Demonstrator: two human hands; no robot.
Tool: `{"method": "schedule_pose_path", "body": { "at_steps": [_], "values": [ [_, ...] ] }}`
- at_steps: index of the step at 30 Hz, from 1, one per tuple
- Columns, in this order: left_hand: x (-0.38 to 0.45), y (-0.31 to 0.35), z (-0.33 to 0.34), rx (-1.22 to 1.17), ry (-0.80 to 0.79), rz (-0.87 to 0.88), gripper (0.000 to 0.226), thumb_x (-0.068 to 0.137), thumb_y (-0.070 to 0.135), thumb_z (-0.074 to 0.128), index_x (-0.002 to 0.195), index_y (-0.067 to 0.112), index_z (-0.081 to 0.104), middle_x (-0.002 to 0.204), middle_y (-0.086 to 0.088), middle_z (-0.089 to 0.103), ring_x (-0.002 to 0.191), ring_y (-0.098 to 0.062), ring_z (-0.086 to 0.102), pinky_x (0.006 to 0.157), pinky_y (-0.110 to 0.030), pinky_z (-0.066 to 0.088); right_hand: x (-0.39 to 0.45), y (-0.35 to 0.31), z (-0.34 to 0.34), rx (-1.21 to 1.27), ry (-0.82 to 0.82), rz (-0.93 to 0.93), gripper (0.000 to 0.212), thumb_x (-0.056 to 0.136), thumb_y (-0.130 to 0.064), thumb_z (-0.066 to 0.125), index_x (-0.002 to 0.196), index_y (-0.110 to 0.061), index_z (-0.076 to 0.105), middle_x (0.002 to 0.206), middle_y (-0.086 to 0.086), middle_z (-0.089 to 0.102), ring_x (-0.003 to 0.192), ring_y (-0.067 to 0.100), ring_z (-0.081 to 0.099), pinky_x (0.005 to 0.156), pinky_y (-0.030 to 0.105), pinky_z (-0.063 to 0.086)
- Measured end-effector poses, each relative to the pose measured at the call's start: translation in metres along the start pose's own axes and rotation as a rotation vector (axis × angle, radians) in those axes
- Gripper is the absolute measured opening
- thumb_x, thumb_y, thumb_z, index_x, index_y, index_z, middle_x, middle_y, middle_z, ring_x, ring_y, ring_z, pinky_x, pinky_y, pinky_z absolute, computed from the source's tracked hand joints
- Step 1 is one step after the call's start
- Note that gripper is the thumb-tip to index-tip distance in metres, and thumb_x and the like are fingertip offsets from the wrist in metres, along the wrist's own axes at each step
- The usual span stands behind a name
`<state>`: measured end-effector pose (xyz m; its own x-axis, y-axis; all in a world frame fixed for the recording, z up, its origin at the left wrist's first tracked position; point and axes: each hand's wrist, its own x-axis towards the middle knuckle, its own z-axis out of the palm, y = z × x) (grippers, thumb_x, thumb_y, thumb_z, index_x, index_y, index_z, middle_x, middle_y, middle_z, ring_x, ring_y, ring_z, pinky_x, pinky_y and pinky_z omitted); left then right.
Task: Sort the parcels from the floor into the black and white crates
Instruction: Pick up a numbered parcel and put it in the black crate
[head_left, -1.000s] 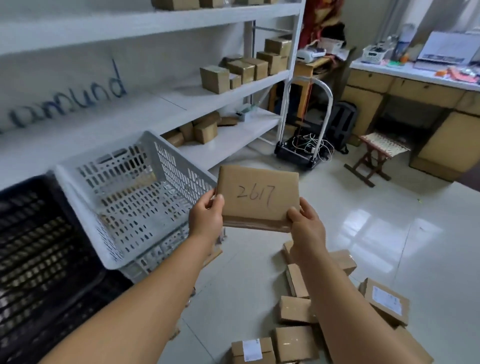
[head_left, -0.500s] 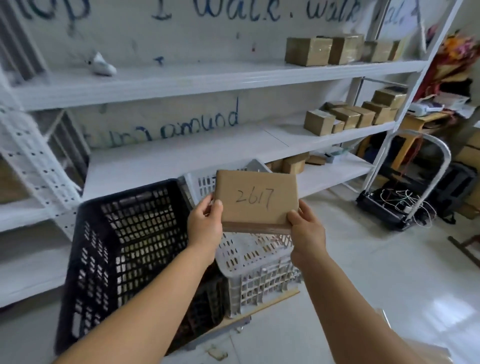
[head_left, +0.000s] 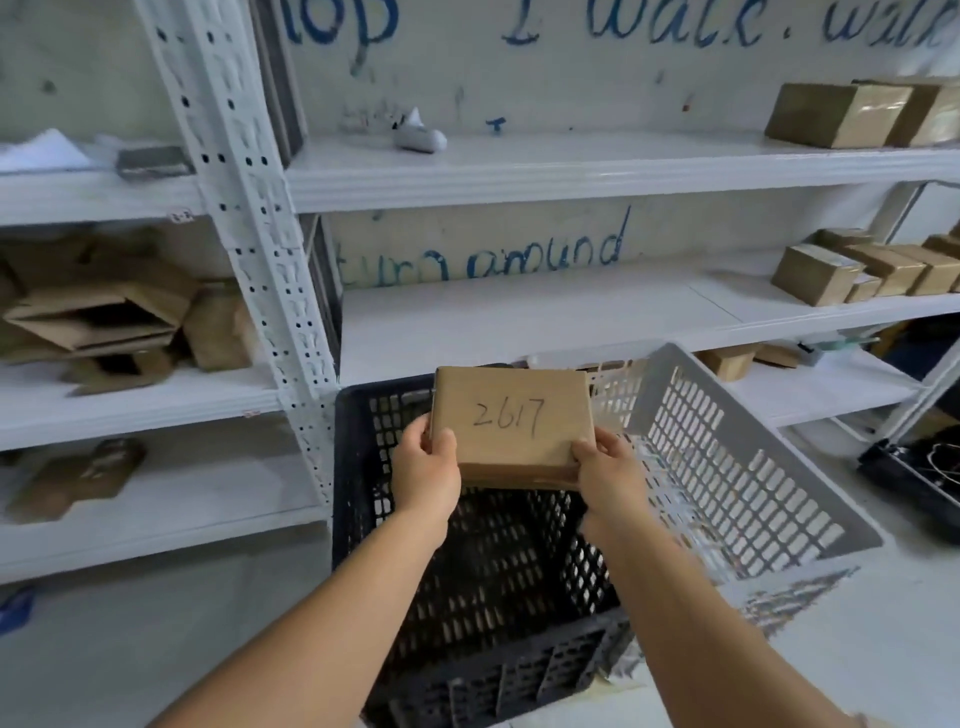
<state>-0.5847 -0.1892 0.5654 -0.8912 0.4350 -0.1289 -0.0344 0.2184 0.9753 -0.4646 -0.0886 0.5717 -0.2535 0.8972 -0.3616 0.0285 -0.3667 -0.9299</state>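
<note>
From the head camera, a flat brown cardboard parcel (head_left: 511, 423) with "2617" written on top in dark pen is held up over the black crate (head_left: 483, 582). The left hand (head_left: 426, 467) grips its left edge and the right hand (head_left: 605, 467) grips its right corner. The white crate (head_left: 727, 467) sits touching the black crate's right side, tilted.

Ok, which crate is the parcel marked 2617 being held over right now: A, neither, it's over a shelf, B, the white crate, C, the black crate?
C: the parcel marked 2617, held by the left hand and right hand, hangs above the black crate; the white crate sits to its right.
</note>
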Motion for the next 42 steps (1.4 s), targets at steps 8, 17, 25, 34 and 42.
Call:
{"method": "schedule_pose_path", "body": {
  "at_steps": [8, 17, 25, 34, 42],
  "values": [
    [0.034, -0.035, -0.028, 0.008, 0.004, -0.14, 0.056, 0.095, 0.025, 0.052, 0.147, 0.026, 0.031, 0.143, -0.003, 0.042, 0.118, -0.02, 0.05, 0.091, -0.031, 0.045, 0.021, 0.03, 0.055, -0.145, -0.007, 0.054, 0.038, 0.097, -0.015, 0.052, 0.135, -0.016, 0.052, 0.113, 0.004, 0.058, 0.097, 0.02, 0.052, 0.08, 0.033, 0.039],
    [0.083, -0.074, -0.016, 0.12, 0.075, -0.285, 0.058, 0.092, 0.019, 0.057, 0.145, 0.024, 0.034, 0.133, -0.002, 0.049, 0.105, -0.017, 0.053, 0.073, -0.022, 0.044, 0.089, 0.067, 0.097, -0.285, -0.084, 0.152, 0.044, 0.096, -0.017, 0.054, 0.139, -0.016, 0.048, 0.123, 0.007, 0.057, 0.096, 0.019, 0.048, 0.077, 0.031, 0.038],
    [0.141, -0.121, 0.025, 0.076, 0.168, -0.533, 0.061, 0.095, 0.02, 0.053, 0.148, 0.033, 0.026, 0.132, -0.004, 0.054, 0.105, -0.021, 0.056, 0.084, -0.03, 0.046, 0.16, 0.115, 0.123, -0.334, -0.095, 0.298, 0.047, 0.095, -0.015, 0.055, 0.141, -0.019, 0.048, 0.13, 0.008, 0.056, 0.106, 0.023, 0.054, 0.079, 0.029, 0.042],
    [0.184, -0.175, 0.045, -0.065, 0.335, -0.692, 0.062, 0.096, 0.016, 0.054, 0.149, 0.022, 0.023, 0.137, -0.006, 0.051, 0.118, -0.023, 0.053, 0.091, -0.028, 0.04, 0.211, 0.177, 0.162, -0.435, -0.17, 0.432, 0.043, 0.098, -0.021, 0.044, 0.138, -0.035, 0.044, 0.128, 0.009, 0.056, 0.084, 0.022, 0.052, 0.056, 0.027, 0.043],
    [0.214, -0.206, 0.053, -0.146, 0.453, -0.762, 0.052, 0.094, 0.016, 0.055, 0.142, 0.016, 0.033, 0.128, -0.009, 0.056, 0.093, -0.016, 0.05, 0.082, -0.024, 0.038, 0.236, 0.205, 0.189, -0.496, -0.139, 0.419, 0.043, 0.099, -0.019, 0.045, 0.14, -0.032, 0.044, 0.133, 0.007, 0.056, 0.115, 0.031, 0.055, 0.093, 0.038, 0.049]
  ]
}}
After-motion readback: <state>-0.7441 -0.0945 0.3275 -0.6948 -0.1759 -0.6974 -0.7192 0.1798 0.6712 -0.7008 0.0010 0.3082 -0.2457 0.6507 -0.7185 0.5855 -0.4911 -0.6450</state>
